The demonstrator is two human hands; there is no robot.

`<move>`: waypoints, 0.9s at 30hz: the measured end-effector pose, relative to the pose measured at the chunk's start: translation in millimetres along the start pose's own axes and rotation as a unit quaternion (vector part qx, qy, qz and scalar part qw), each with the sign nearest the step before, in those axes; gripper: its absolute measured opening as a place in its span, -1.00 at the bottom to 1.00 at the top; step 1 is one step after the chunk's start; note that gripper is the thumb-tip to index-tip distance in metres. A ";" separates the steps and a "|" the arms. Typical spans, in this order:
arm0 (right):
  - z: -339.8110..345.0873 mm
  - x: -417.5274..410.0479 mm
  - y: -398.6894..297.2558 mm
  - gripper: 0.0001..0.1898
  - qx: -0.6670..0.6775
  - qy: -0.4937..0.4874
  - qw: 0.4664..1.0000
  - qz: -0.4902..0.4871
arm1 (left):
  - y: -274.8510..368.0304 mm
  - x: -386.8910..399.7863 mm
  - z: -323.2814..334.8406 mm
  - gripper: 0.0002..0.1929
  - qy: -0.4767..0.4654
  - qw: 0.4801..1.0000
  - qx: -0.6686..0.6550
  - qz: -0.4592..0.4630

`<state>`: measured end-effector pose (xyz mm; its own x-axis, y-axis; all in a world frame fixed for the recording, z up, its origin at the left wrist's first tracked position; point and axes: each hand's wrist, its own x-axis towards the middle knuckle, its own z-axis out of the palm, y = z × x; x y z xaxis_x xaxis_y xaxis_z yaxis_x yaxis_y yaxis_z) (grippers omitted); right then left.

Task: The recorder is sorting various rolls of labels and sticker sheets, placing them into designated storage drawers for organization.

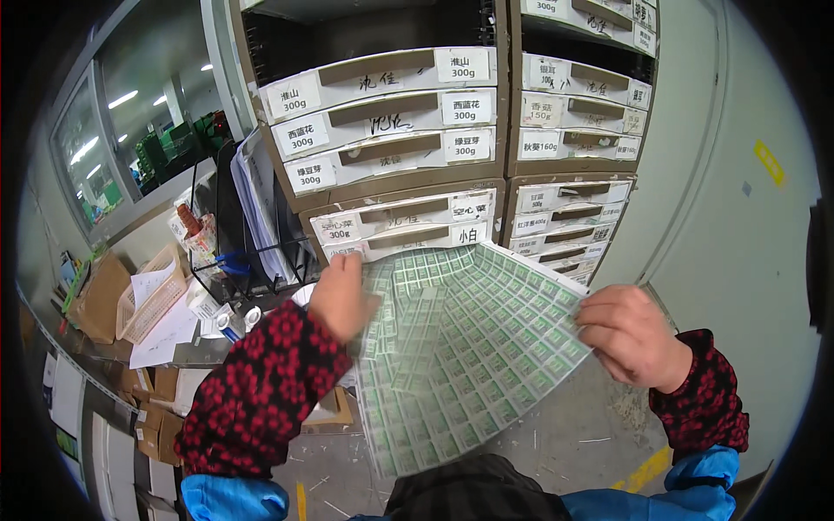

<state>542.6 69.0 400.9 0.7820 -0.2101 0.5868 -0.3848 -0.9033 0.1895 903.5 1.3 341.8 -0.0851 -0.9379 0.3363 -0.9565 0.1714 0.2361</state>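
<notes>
A large sheet of green and white printed labels point(495, 338) spreads in front of me, its far part reaching a low drawer. My right hand point(625, 335) pinches the sheet's right edge. At the sheet's upper left, my left hand point(342, 296) is blurred, close to the front of the lowest visible drawer point(417, 243) in the left column; whether it grips anything cannot be told. Beneath it and over the large sheet lie narrower strips of similar labels point(417, 338), also blurred. More green label sheets point(433, 264) show at the drawer's mouth.
Drawer cabinets point(505, 166) with labelled fronts stand ahead. To the left are a black wire file rack point(251, 260) with papers, a plastic basket point(153, 306), tape rolls point(202, 303) and a cup point(199, 238) on a bench. Cardboard boxes point(156, 430) sit below; a pale door point(736, 228) is at right.
</notes>
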 end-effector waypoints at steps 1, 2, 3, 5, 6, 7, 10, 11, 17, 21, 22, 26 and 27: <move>-0.6 1.8 0.2 -0.76 0.002 0.002 1.000 -0.001 | 5.0 -10.4 -4.2 -0.42 0.006 0.992 -0.054 0.113; -0.5 5.5 0.7 -0.74 0.016 0.008 1.000 0.026 | 9.6 -20.0 -7.2 -0.39 0.011 0.969 -0.109 0.223; -0.5 9.4 -0.5 -0.73 0.030 0.014 0.998 0.053 | 23.9 -33.0 -16.1 -0.38 -0.071 0.948 -0.133 0.279; 9.0 13.9 1.1 -0.73 0.029 0.011 0.999 0.039 | 46.3 -55.2 -19.9 -0.37 -0.153 0.915 -0.159 0.338; 13.6 17.3 4.3 -0.72 0.030 0.010 0.999 0.015 | 50.4 -66.6 -17.3 -0.37 -0.153 0.911 -0.118 0.364; 12.8 20.1 4.5 -0.71 0.028 0.012 0.999 0.011 | 51.2 -72.2 -15.8 -0.38 -0.153 0.905 -0.077 0.389; 9.0 22.3 6.8 -0.71 0.013 0.013 1.000 0.005 | 31.7 -67.2 -10.7 -0.40 -0.167 0.914 -0.037 0.369; 8.3 22.4 8.5 -0.71 0.014 0.013 1.000 0.003 | 26.1 -63.1 -8.1 -0.40 -0.166 0.915 -0.037 0.367; 4.2 17.7 13.7 -0.71 0.001 0.009 1.000 0.005 | -8.8 -18.7 18.0 -0.65 -0.037 0.943 -0.052 0.327; -5.6 17.4 19.5 -0.74 0.043 0.022 0.999 0.017 | -47.3 8.3 46.7 -0.72 -0.056 0.969 -0.027 0.237; -14.6 16.0 17.7 -0.77 0.048 0.027 0.998 0.039 | -46.2 17.5 62.0 -0.73 -0.087 0.975 -0.014 0.206; -59.7 -7.9 33.5 -0.92 0.048 0.144 0.981 0.124 | -34.3 26.6 82.9 -0.68 -0.122 0.964 -0.080 0.222; -64.2 -8.7 46.4 -0.89 0.075 0.179 0.970 0.145 | -33.0 25.1 73.2 -0.66 -0.121 0.957 -0.100 0.246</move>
<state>486.5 52.9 455.1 0.4211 -0.3449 0.8389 -0.4666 -0.8755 -0.1257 912.4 -50.0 275.8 -0.5958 -0.7676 0.2363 -0.7142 0.6409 0.2813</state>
